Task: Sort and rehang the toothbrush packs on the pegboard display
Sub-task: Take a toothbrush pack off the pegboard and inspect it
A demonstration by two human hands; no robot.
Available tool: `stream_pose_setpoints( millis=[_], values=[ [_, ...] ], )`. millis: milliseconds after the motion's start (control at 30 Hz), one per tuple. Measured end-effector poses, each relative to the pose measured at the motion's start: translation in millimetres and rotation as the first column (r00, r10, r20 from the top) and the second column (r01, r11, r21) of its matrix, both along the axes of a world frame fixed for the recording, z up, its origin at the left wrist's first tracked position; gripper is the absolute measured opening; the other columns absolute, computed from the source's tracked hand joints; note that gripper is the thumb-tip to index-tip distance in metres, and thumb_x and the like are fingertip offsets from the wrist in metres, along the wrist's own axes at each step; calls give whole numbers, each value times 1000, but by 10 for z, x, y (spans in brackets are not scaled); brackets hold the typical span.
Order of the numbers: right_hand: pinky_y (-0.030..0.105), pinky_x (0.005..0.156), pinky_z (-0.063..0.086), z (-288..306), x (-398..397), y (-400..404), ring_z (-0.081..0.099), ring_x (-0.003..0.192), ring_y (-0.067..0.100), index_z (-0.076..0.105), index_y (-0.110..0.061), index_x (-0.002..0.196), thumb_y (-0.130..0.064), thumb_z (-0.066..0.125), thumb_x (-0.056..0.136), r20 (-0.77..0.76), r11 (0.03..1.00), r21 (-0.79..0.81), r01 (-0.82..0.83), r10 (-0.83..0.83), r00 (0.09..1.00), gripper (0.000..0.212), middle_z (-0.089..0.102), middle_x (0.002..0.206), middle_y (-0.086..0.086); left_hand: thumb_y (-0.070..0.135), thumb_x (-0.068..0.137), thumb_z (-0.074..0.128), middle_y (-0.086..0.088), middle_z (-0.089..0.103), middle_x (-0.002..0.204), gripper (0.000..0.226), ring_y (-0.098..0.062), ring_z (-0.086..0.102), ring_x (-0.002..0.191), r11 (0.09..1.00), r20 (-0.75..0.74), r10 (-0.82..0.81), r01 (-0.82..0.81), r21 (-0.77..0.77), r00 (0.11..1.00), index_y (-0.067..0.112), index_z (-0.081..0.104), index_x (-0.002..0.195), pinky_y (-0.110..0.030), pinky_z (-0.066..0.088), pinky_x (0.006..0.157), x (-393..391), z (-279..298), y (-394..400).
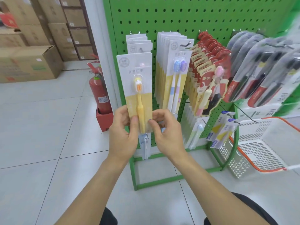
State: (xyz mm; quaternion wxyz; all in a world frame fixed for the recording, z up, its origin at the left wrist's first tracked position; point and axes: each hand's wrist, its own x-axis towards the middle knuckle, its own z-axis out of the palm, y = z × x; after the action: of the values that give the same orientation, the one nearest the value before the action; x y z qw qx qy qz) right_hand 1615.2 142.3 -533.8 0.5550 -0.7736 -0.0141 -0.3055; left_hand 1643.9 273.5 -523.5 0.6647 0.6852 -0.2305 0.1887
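A white and yellow pack with one yellow toothbrush (138, 88) stands upright in front of the green pegboard (178, 18). My left hand (125, 132) grips its lower left edge, thumb on the front. My right hand (164, 130) pinches its lower right edge. More packs seem stacked behind it. Behind hang a few white packs (139, 43) on the left peg. To the right hang two-brush packs (175, 65), then red packs (209, 75), then dark Colgate packs (259, 67).
A red fire extinguisher (99, 93) stands left of the display in a red box. Cardboard boxes (29, 62) are stacked at the back left. A white basket with an orange rim (267, 143) sits at the right. Small packs (222, 129) hang low on the board.
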Motion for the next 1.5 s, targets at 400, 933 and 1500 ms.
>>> stream_pose_setpoints(
  millis=[400,933,1500],
  values=[
    [35,79,56,-498,-679,-606,68,88,13,68,-12,103,-14,72,95,-673,868,248,-431,474,567,10,73,95,2,9,99,60,10,73,78,10,-17,67,68,918,-421,-180,306,253,889,19,62,97,-37,56,65,-456,-403,9],
    [46,89,59,-571,-794,-1091,76,90,31,69,-9,113,-6,59,99,-799,900,246,-359,398,451,17,79,100,11,19,105,52,-16,77,100,21,-35,75,90,609,-803,-303,752,251,513,12,66,120,-39,63,72,-409,-787,-395],
    [46,67,64,-980,-112,-1442,76,78,38,59,-2,104,-18,60,103,-787,862,258,-436,449,423,15,76,88,18,-2,97,53,-13,78,84,19,-27,75,78,520,-908,-191,823,229,374,8,70,97,-36,63,71,12,-1036,-714]
  ],
)
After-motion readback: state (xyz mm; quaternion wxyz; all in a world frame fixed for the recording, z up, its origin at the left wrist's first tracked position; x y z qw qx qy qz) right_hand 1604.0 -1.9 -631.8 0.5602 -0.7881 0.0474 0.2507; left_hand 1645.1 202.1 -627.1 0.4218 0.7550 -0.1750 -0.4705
